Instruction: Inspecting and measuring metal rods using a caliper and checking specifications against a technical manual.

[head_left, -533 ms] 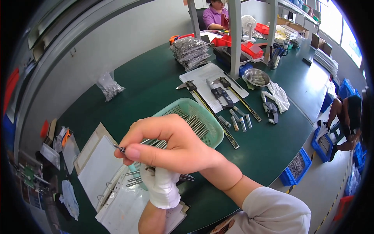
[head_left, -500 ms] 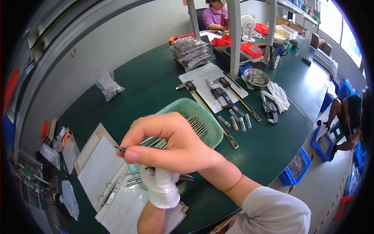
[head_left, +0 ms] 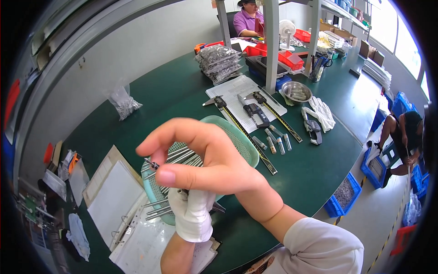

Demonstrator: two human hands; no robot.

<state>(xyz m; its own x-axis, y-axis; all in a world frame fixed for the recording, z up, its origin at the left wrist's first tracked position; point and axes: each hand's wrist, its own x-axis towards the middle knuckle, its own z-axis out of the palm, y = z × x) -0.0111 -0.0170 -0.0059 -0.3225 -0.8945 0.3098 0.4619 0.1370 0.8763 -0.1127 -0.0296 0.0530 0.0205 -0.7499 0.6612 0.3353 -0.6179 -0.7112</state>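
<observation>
My bare right hand (head_left: 207, 160) is raised over a pale green plastic basket (head_left: 248, 150). A small dark metal piece with a thin tip (head_left: 152, 163) sits at its thumb, with the index finger lifted off it; other fingers behind are partly hidden. Just below, my left hand (head_left: 190, 214) wears a white glove and is closed round thin metal rods (head_left: 157, 211), whose ends stick out on both sides. One hollow end shows at the top of the glove. More metal rods (head_left: 187, 157) lie in the basket, partly covered by my right hand.
An open ring binder (head_left: 112, 205) lies left of the basket. Beyond it are calipers (head_left: 232, 116), a micrometer (head_left: 256, 113), small vials (head_left: 272, 145), a metal bowl (head_left: 296, 92) and stacked bags of parts (head_left: 219, 64). A person in purple (head_left: 246, 20) sits at the far end; another is at right.
My right index finger has lifted away from the thumb, and the small metal piece shows more. The gloved hand has shifted slightly right. The background has moved a little with my head.
</observation>
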